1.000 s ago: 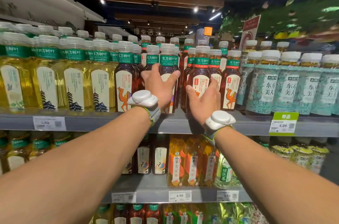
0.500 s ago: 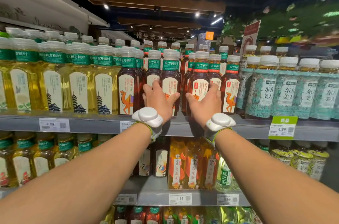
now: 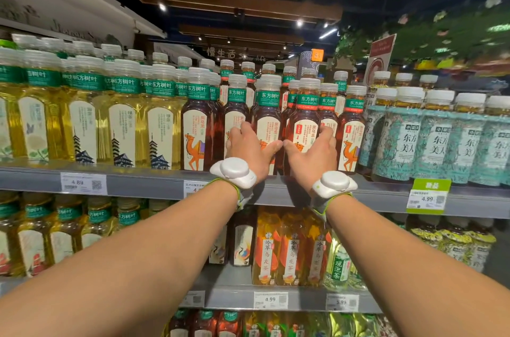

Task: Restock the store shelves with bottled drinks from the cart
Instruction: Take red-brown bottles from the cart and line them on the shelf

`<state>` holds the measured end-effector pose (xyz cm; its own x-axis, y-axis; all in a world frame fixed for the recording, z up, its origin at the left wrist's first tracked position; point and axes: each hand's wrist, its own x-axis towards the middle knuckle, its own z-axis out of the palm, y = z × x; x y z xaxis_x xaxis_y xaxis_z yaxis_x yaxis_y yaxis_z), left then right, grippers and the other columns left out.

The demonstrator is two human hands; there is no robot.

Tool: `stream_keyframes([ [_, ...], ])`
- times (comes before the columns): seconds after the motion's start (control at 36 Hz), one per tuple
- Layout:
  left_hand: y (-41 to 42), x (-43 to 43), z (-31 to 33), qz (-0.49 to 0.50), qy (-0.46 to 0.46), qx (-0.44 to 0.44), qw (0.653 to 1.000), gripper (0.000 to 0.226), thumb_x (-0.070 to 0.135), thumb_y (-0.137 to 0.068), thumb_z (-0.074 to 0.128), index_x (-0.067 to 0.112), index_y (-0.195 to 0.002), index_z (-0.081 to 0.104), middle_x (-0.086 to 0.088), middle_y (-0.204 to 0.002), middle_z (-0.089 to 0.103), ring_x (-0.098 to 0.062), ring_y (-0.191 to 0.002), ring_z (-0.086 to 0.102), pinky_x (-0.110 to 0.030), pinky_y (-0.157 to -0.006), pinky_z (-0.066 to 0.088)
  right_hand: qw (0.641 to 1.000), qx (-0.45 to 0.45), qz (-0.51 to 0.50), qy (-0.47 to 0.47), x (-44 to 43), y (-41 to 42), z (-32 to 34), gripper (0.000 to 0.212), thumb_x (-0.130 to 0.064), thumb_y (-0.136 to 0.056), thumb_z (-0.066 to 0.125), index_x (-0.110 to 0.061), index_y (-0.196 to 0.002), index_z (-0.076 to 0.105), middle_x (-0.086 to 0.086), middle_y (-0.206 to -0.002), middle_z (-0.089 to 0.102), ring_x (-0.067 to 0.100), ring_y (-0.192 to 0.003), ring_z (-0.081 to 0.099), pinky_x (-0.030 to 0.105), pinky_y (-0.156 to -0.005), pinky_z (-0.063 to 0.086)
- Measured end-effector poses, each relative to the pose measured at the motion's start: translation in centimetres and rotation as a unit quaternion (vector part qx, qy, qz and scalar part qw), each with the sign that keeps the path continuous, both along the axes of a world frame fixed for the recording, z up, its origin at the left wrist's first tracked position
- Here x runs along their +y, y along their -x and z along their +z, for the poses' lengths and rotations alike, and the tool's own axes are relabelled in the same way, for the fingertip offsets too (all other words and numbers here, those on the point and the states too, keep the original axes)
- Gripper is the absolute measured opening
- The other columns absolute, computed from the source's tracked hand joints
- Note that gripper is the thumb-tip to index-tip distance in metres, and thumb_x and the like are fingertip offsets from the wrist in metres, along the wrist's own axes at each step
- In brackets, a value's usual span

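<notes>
At the grey metal shelf's [image 3: 138,185] front edge, two full, probably heavy, slippery dark-brown plastic tea bottles [image 3: 267,116] are gripped mid-body, one in the left hand [image 3: 248,150], one in the right hand [image 3: 313,150].

Fingers [image 3: 243,129] partly behind dark bottles [image 3: 267,116]

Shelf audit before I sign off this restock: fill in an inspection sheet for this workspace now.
Surface: grey metal shelf, packed with upright bottles; lower shelves beneath.
Job's things: camel-label oolong bottles upright mid-shelf; cart not in view.
Clutter: nothing seen.
Grippers: left hand grips left oolong bottle; right hand grips right oolong bottle beside it; white wrist devices on both.
Cables: nothing seen.
Surroundings: yellow green-tea bottles left, teal-label bottles right, price tags on shelf edge, ceiling lights overhead.
</notes>
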<state>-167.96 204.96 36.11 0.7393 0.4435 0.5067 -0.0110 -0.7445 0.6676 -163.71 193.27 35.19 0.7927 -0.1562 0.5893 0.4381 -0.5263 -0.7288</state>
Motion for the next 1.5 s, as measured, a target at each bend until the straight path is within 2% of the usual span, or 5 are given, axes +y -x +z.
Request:
stream_keyframes([
  [0.75, 0.2, -0.5, -0.2, 0.084, -0.052, 0.013, 0.995, 0.065, 0.055, -0.095, 0.058, 0.009, -0.139, 0.042, -0.011, -0.141, 0.046, -0.033, -0.129, 0.046, -0.048, -0.091, 0.046, 1.000, -0.009, -0.007, 0.006, 0.0, -0.4, -0.3, 0.083, -0.042, -0.084, 0.076, -0.008, -0.145, 0.031, 0.017, -0.143, 0.045, 0.039, -0.129, 0.047, 0.048, -0.105, 0.043],
  [1.14, 1.3, 0.0, 0.1, 0.125, -0.075, 0.014, 0.989, 0.055, 0.050, -0.097, 0.058, 0.008, -0.130, 0.046, -0.012, -0.133, 0.046, -0.032, -0.123, 0.047, -0.041, -0.075, 0.032, 1.000, -0.013, 0.001, 0.003, -0.1, -0.5, -0.4, 0.083, -0.040, -0.083, 0.077, -0.006, -0.144, 0.033, 0.019, -0.142, 0.045, 0.041, -0.128, 0.047, 0.048, -0.104, 0.043],
  [1.36, 1.2, -0.3, 0.2, 0.154, -0.052, -0.030, 0.986, 0.071, 0.052, -0.086, 0.072, 0.011, -0.135, 0.041, -0.011, -0.134, 0.044, -0.030, -0.125, 0.045, -0.041, -0.074, 0.038, 1.000, -0.011, 0.003, 0.007, 0.0, -0.6, -0.4, 0.084, -0.041, -0.084, 0.075, -0.006, -0.146, 0.030, 0.018, -0.144, 0.042, 0.041, -0.130, 0.046, 0.049, -0.104, 0.044],
  [1.44, 0.9, -0.5, 0.6, 0.150, -0.048, -0.025, 0.987, 0.089, 0.057, -0.076, 0.080, 0.010, -0.138, 0.035, -0.011, -0.138, 0.042, -0.031, -0.128, 0.044, -0.046, -0.082, 0.046, 1.000, -0.010, 0.001, 0.007, -0.1, -0.7, -0.5, 0.085, -0.042, -0.084, 0.075, -0.006, -0.146, 0.028, 0.018, -0.144, 0.042, 0.042, -0.129, 0.046, 0.051, -0.103, 0.045],
  [1.5, 0.8, -0.3, 0.8, 0.155, -0.047, -0.024, 0.986, 0.086, 0.053, -0.077, 0.081, 0.010, -0.136, 0.036, -0.012, -0.139, 0.043, -0.032, -0.129, 0.044, -0.047, -0.084, 0.047, 1.000, -0.008, 0.002, 0.009, 0.0, -0.7, -0.5, 0.087, -0.043, -0.084, 0.075, -0.006, -0.147, 0.028, 0.019, -0.145, 0.042, 0.042, -0.130, 0.046, 0.050, -0.104, 0.044],
])
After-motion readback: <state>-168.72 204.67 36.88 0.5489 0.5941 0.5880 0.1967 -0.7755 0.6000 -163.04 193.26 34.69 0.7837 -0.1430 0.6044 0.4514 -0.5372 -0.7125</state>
